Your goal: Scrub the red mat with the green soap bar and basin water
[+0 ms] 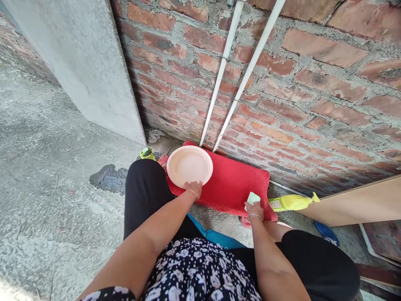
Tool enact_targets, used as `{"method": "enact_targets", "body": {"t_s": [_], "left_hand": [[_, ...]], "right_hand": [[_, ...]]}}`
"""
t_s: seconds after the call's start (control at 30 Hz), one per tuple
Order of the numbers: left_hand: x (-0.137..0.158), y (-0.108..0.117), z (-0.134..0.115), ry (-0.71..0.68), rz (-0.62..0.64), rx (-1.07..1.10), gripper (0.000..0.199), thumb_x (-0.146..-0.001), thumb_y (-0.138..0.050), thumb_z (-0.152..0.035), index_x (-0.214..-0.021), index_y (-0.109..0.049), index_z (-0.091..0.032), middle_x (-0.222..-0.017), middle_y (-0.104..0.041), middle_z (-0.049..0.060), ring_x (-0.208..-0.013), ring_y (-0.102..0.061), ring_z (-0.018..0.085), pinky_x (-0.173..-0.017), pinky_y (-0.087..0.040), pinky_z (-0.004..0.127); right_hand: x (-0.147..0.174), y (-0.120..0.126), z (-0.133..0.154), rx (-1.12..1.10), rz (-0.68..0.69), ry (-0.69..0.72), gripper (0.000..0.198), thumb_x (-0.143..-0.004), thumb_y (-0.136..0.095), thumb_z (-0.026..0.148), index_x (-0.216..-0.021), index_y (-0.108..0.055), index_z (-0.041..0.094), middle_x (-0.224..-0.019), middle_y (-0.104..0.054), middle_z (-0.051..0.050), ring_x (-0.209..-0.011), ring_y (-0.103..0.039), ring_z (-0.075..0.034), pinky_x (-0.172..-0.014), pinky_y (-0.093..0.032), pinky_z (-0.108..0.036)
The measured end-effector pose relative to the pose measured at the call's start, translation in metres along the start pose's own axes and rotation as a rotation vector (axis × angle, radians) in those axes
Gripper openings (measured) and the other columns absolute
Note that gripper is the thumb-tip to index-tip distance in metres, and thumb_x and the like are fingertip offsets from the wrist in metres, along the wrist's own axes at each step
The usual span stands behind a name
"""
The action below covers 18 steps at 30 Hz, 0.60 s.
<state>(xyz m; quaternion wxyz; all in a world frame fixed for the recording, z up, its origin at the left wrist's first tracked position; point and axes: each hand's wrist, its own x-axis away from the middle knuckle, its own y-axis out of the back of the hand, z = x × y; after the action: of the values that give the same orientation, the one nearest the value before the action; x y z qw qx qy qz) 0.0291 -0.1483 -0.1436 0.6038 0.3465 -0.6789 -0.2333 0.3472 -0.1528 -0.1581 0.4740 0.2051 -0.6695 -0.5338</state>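
A pale pink basin (189,165) sits at the left end of a red, rough-edged board or mat (232,184). My left hand (193,190) grips the basin's near rim, with the fingers over the edge. In my right hand (255,210) is a pale green bar (253,197) with rounded corners, like a bar of soap, held over the right part of the red surface. Part of the bar is hidden by the fingers. Just right of that hand lies a yellow-green bottle (291,202) with a label and a narrow yellow top.
A brick wall (194,79) with two white pipes (233,106) rises behind the red surface. A grey slab (103,71) leans at the left. Near my left foot stands a small yellow-green bottle (147,153). A wet patch (109,179) darkens the concrete floor. A tan board (360,200) is at the right.
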Motion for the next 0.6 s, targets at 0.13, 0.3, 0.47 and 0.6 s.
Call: {"method": "enact_targets", "body": {"t_s": [0.13, 0.3, 0.47, 0.6], "left_hand": [[-0.001, -0.001, 0.000, 0.005, 0.009, -0.020, 0.081, -0.095, -0.059, -0.021, -0.172, -0.035, -0.031, -0.166, -0.055, 0.021, -0.154, -0.052, 0.037, -0.127, -0.034, 0.063], [0.000, 0.000, 0.002, -0.002, 0.037, -0.030, 0.094, -0.090, -0.063, -0.019, -0.176, -0.027, -0.033, -0.169, -0.053, 0.021, -0.156, -0.050, 0.037, -0.127, -0.034, 0.064], [-0.003, 0.004, 0.007, -0.021, 0.053, 0.011, 0.090, -0.089, -0.065, -0.023, -0.173, -0.034, -0.035, -0.166, -0.056, 0.018, -0.153, -0.053, 0.036, -0.127, -0.036, 0.062], [-0.010, 0.004, 0.019, -0.013, 0.051, 0.050, 0.087, -0.092, -0.069, -0.048, -0.171, -0.036, -0.041, -0.172, -0.050, 0.016, -0.159, -0.045, 0.039, -0.125, -0.037, 0.065]], "right_hand": [[0.009, -0.019, 0.065, -0.056, 0.050, 0.135, 0.054, -0.102, -0.064, 0.047, -0.149, -0.060, 0.022, -0.140, -0.066, -0.020, -0.123, -0.073, -0.032, -0.096, -0.057, -0.041], [0.017, -0.034, 0.136, -0.026, 0.147, 0.366, 0.060, -0.095, -0.077, 0.039, -0.151, -0.061, 0.024, -0.147, -0.062, -0.013, -0.130, -0.066, -0.027, -0.109, -0.048, -0.033], [0.003, -0.023, 0.102, -0.020, 0.114, 0.260, 0.051, -0.096, -0.077, 0.035, -0.144, -0.065, 0.024, -0.141, -0.065, -0.015, -0.127, -0.066, -0.028, -0.103, -0.050, -0.032], [-0.009, -0.009, 0.041, -0.004, 0.076, 0.087, 0.051, -0.100, -0.066, 0.038, -0.147, -0.061, 0.020, -0.138, -0.066, -0.020, -0.125, -0.071, -0.033, -0.099, -0.054, -0.038]]}}
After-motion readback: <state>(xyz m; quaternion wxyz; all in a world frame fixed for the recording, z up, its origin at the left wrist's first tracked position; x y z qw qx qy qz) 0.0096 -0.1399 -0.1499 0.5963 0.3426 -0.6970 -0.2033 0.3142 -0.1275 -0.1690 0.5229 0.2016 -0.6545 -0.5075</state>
